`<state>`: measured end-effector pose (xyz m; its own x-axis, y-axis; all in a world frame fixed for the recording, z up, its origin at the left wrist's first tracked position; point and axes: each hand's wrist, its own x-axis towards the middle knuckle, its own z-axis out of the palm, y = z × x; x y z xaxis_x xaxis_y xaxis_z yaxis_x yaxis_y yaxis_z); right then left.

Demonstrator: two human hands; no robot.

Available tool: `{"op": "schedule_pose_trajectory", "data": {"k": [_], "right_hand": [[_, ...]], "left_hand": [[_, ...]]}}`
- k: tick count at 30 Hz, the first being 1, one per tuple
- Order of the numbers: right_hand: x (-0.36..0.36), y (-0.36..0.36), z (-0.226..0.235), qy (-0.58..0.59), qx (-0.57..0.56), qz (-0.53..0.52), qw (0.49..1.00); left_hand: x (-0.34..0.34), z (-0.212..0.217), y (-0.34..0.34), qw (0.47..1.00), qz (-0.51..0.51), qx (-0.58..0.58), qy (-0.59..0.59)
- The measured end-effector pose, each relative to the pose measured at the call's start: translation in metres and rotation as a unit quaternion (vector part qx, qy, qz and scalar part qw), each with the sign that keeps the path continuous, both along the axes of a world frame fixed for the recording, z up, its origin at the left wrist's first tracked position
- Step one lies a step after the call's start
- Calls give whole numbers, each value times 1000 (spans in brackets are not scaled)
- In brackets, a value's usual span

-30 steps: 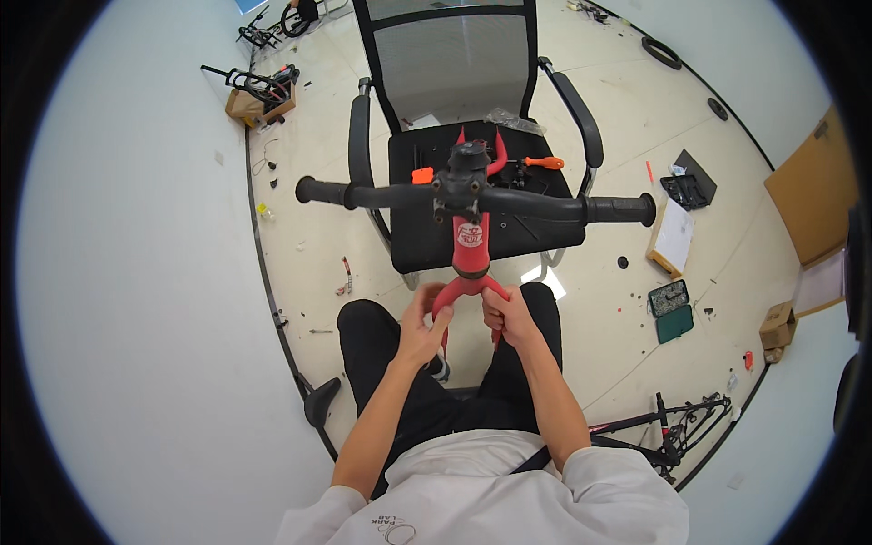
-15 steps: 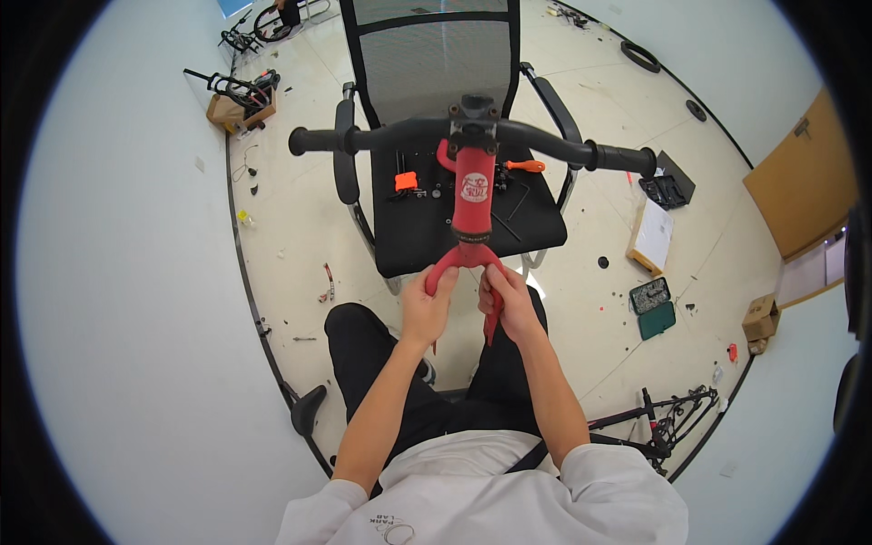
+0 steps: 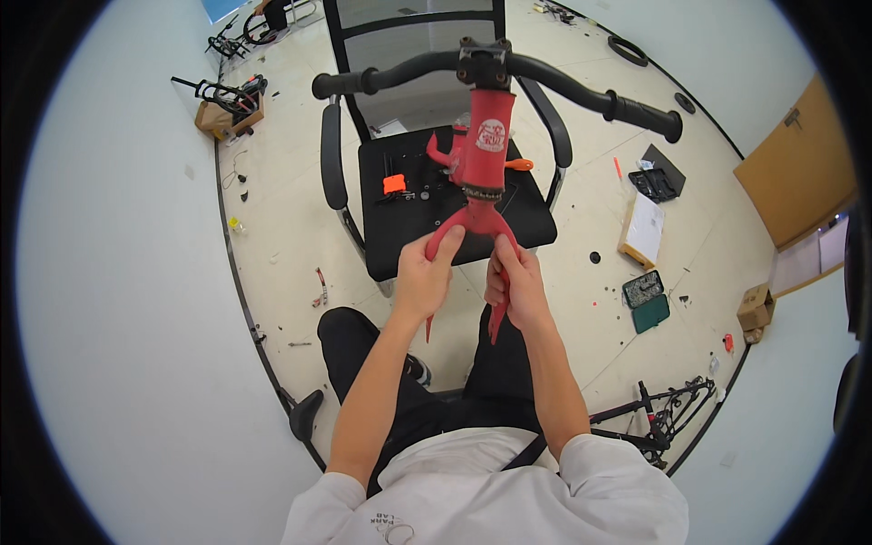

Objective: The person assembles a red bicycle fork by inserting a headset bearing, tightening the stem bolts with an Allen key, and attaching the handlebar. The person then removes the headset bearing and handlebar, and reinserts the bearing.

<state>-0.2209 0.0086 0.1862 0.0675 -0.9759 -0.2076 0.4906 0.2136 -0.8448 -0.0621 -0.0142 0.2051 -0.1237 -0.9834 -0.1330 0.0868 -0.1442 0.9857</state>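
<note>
A round white emblem [image 3: 491,135] with red characters sits on the front of the red head tube [image 3: 484,168], facing me, and small dark lettering is printed on the chest of my white shirt [image 3: 490,495]. The red fork [image 3: 474,216] is up in front of me, between my knees and the chair, its crown below the head tube and its two pointed ends hanging lower than my hands. My left hand [image 3: 427,280] has its fingers wrapped round the left leg of the fork, thumb laid along the front; my right hand [image 3: 520,283] grips the other leg the same way, fingers curled in and thumb pointing up. Above, the black handlebar [image 3: 572,80] slants down to the right and reaches out past both armrests of the mesh-backed chair [image 3: 386,250] in my view. The front edge of the seat lies just beyond my hands, and my thighs flank the fork ends. On the seat are an orange block [image 3: 393,184], small dark parts and an orange handle [image 3: 520,164] partly hidden by the head tube. A white wall [image 3: 118,272] runs along my left, with a black saddle [image 3: 306,416] at its foot; the floor spreads wider on my right, where a green case [image 3: 650,313], a white-topped box [image 3: 643,230] and a dark bike frame [image 3: 649,440] lie.
</note>
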Motion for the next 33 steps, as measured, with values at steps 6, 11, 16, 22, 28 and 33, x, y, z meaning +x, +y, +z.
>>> {"op": "schedule_pose_trajectory", "data": {"k": [6, 11, 16, 22, 28, 33], "right_hand": [[-7, -19, 59, 28, -37, 8, 999], [-9, -44, 108, -2, -86, 39, 995], [-9, -82, 114, -21, -126, 62, 990], [-9, -104, 121, -6, -147, 88, 985], [-1, -105, 116, -29, -158, 98, 982], [2, -99, 102, -91, -163, 109, 976]], "left_hand": [[-8, 67, -18, 1000, -9, -11, -23], [-2, 115, -48, 999, -46, -19, -22], [5, 136, -87, 997, -69, 5, -35], [11, 137, -104, 998, -54, 8, -18], [16, 135, -104, 998, -55, 13, -13], [13, 128, -106, 998, -55, 8, 2]]}}
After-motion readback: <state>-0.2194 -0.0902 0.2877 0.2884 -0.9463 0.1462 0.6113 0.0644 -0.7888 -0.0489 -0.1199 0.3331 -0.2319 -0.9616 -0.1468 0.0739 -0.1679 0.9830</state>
